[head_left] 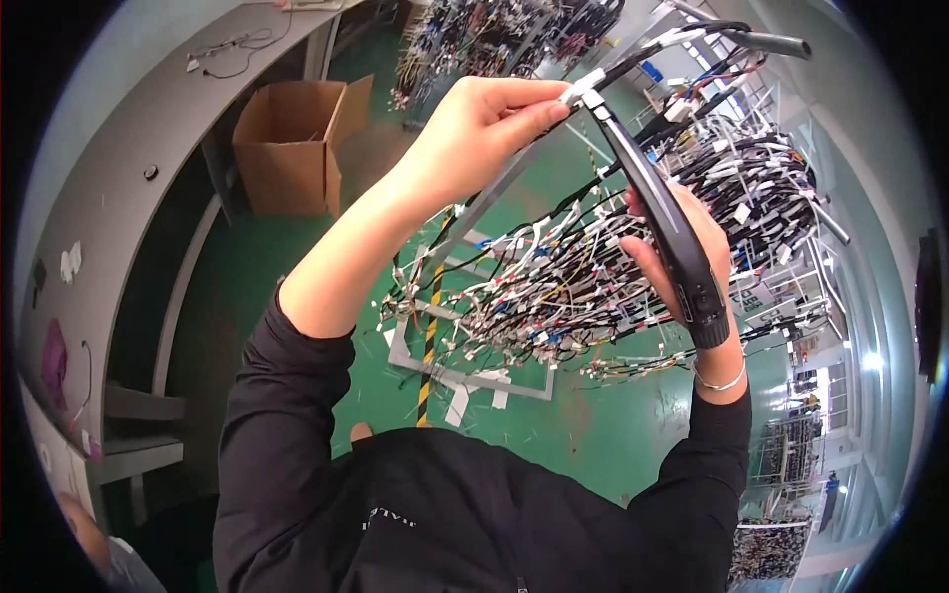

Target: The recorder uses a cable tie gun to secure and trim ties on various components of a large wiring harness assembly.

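Observation:
Between its thumb and fingertips, my left hand (494,119) pinches a black wire harness (647,49) at a white-wrapped spot. The harness runs up and right from there toward a grey rack tube (781,44). My right hand (707,242) is wrapped round a long black cable tie gun (657,198), with a round ribbed knob at its near end. The narrow nose of the gun meets a small white piece (593,99) at the harness, beside my left fingertips. Most of the right fingers are hidden behind the tool.
Bundles of black and white wire harnesses (583,282) with connectors hang on a metal rack (474,381) in front and to the right. More hang on a rack (494,40) farther off. An open cardboard box (287,148) stands on the green floor beside a long grey workbench (129,138).

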`<move>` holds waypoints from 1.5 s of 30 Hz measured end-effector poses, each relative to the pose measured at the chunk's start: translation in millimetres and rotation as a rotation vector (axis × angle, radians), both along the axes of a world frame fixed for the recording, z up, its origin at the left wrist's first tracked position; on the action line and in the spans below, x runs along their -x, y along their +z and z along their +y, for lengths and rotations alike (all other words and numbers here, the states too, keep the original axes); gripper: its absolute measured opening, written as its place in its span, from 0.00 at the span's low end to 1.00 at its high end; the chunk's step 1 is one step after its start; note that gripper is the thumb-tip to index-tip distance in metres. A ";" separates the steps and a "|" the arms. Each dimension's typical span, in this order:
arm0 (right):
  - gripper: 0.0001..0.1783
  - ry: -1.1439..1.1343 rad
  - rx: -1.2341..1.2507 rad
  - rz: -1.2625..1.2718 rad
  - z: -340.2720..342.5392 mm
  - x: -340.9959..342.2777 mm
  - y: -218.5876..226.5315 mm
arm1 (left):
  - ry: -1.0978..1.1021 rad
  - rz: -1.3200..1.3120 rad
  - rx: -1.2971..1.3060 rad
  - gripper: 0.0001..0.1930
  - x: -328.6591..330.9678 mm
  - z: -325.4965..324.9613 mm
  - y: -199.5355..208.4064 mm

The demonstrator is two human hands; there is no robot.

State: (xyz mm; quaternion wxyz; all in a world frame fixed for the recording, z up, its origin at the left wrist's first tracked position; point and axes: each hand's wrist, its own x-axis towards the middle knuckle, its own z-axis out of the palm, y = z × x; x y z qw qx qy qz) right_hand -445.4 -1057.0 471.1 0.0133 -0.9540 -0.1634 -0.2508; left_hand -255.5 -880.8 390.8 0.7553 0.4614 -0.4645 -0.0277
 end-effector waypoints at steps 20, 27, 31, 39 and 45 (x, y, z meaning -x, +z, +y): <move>0.19 0.009 0.384 -0.145 1.4 27.1 -95.9 | 0.220 -0.393 -0.547 0.13 -30.7 27.2 -166.7; 0.17 0.042 0.046 0.072 0.7 18.6 -161.6 | 0.050 0.455 -0.053 0.17 32.9 49.0 -258.2; 0.19 0.096 -0.274 0.138 -2.1 -6.9 -172.7 | -0.032 0.579 -0.089 0.17 58.8 109.3 -219.6; 0.21 0.464 -0.328 0.249 66.4 -20.6 -190.0 | -0.140 0.638 -0.063 0.18 86.3 160.3 -174.1; 0.22 0.477 -0.299 0.201 81.7 -15.3 -186.4 | -0.169 0.746 -0.036 0.17 95.7 167.6 -162.9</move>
